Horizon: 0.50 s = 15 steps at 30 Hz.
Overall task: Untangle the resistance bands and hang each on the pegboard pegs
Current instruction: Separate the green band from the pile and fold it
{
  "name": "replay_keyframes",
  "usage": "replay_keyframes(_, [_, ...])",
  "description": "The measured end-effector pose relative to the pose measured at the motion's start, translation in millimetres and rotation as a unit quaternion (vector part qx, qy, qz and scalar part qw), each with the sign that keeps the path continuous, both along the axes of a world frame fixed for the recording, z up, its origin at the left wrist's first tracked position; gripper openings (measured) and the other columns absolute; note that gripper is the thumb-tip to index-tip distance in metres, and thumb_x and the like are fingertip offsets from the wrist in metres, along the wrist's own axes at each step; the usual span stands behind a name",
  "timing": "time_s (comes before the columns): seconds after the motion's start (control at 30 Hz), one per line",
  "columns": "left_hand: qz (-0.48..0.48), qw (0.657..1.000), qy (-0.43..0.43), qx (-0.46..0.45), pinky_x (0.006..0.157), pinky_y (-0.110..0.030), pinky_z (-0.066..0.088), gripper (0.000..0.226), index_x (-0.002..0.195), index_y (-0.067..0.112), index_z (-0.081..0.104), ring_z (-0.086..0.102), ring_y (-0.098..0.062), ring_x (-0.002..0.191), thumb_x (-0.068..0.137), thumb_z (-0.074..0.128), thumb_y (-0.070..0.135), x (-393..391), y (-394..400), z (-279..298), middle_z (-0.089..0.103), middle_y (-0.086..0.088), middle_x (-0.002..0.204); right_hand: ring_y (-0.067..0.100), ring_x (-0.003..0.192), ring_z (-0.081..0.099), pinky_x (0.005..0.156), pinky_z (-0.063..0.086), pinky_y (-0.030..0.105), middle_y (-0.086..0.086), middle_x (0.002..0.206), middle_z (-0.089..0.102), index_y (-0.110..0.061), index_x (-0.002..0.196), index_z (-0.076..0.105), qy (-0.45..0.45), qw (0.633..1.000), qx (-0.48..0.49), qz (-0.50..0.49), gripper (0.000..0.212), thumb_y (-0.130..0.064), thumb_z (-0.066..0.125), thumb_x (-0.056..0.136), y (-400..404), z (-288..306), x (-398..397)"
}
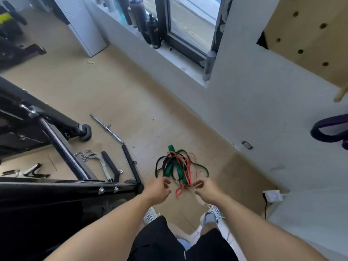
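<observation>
Tangled bands [178,167] on the floor — just beyond both loosely curled, empty grips [159,189] [206,189].

The resistance bands [178,167] lay in one tangled heap on the floor: a wide green band, a thin red band and black bands, looped over each other. The wooden pegboard [308,40] hung on the wall, one peg [340,95] protruding at its lower edge.

floor: a chrome straight bar with black grips [120,141] is laid on the tan floor [116,87]
sill: dark bottles [153,32] are lined along the windowsill
wall: a white plug adapter [273,196] is seen low down
</observation>
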<state>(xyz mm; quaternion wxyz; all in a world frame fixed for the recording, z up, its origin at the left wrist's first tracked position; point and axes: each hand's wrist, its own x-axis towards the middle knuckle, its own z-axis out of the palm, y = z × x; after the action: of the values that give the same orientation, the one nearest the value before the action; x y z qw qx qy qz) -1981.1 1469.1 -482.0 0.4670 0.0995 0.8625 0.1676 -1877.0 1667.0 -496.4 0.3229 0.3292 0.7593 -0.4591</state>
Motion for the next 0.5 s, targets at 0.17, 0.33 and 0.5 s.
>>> replay_keyframes(0.17, [-0.003,1.000,-0.028,0.000,0.096,-0.036,0.053,0.035,0.127,0.022,0.063,0.065,-0.017,0.105,0.093,0.062,0.031,6.7,-17.4,-43.2,0.069,0.004,0.114,0.020,0.095,0.068,0.082,0.054,0.029,-0.005,0.097,0.067,-0.026,0.100,0.067,-0.012,0.999,-0.008,-0.047,0.017,-0.011,0.068,0.092,-32.7,-37.8,5.9])
replay_keyframes(0.33, [0.048,0.998,-0.035,0.018,0.092,-0.036,0.056,0.034,0.124,0.026,0.065,0.066,-0.014,0.100,0.091,0.064,0.034,22.7,-6.6,-103.0,0.070,0.010,0.109,0.018,0.097,0.067,0.090,0.055,0.033,-0.013,0.089,0.066,-0.036,0.089,0.065,-0.016,0.998,0.005,-0.064,0.022,-0.015,0.068,0.090,-34.1,-103.2,1.8])
replay_keyframes(0.5, [0.071,0.996,-0.037,0.035,0.085,-0.031,0.053,0.032,0.125,0.029,0.062,0.064,-0.010,0.098,0.093,0.061,0.031,24.8,12.8,-195.9,0.068,0.012,0.113,0.020,0.103,0.067,0.085,0.051,0.029,-0.009,0.100,0.067,-0.033,0.097,0.065,-0.044,0.998,0.030,-0.034,0.020,-0.014,0.065,0.090,-20.1,-211.5,-7.9])
